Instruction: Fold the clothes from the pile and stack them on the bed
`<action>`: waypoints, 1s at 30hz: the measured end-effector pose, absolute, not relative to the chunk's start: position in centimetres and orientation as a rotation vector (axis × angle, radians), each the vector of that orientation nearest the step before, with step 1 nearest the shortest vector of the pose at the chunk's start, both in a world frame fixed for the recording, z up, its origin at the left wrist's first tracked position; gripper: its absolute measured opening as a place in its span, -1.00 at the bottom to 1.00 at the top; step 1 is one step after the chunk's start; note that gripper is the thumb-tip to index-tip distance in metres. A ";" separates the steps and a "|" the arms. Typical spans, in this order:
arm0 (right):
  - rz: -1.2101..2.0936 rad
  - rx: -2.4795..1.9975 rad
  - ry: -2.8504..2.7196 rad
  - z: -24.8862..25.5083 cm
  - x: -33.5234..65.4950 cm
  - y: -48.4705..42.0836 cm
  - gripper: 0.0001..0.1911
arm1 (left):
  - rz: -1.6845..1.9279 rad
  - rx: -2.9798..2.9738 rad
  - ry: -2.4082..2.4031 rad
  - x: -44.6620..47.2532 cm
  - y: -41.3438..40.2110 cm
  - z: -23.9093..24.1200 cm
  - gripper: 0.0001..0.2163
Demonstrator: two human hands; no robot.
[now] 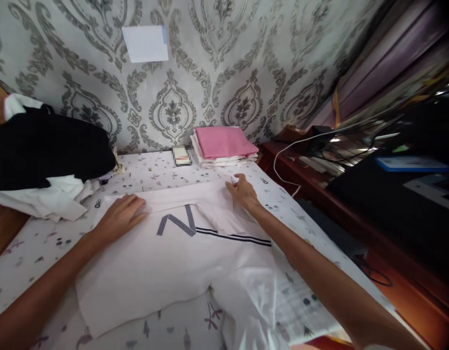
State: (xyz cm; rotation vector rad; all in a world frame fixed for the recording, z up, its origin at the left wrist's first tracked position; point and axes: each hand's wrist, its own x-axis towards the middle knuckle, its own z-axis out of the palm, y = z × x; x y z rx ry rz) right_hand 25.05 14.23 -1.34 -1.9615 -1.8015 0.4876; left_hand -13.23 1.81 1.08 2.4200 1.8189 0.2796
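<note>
A white shirt [166, 277] with dark striped lines on its front lies spread over a patterned sheet. Its far side is folded over, and one sleeve [220, 214] lies across the front. The near sleeve [251, 296] trails toward me, rumpled. My left hand [124, 212] rests flat on the far left part of the shirt, fingers stretched out. At the far right corner of the shirt, my right hand [242, 191] touches the cloth, with thumb and forefinger apart; its other fingers are partly hidden.
Folded clothes with a pink piece on top [226, 142] sit by the wall beside a small blurred packet [181, 155]. Black and white clothes [53, 150] are heaped at the left. A cluttered dark red desk [283, 155] with a white cable [277, 165] stands at the right.
</note>
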 end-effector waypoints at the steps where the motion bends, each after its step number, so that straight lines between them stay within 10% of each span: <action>1: 0.506 -1.957 -1.831 -1.4 25.4 13.4 -0.44 | 0.271 2.436 1.792 -12.9 1.3 0.9 -0.65; 17: 0.456 -1.201 -2.506 -1.4 27.3 1.6 -0.46 | 0.392 2.689 1.415 6.5 0.9 -0.6 -0.75; 30: 0.308 -1.382 -2.355 -0.9 26.7 2.3 -0.67 | 0.319 2.733 1.414 3.0 3.1 2.9 -0.72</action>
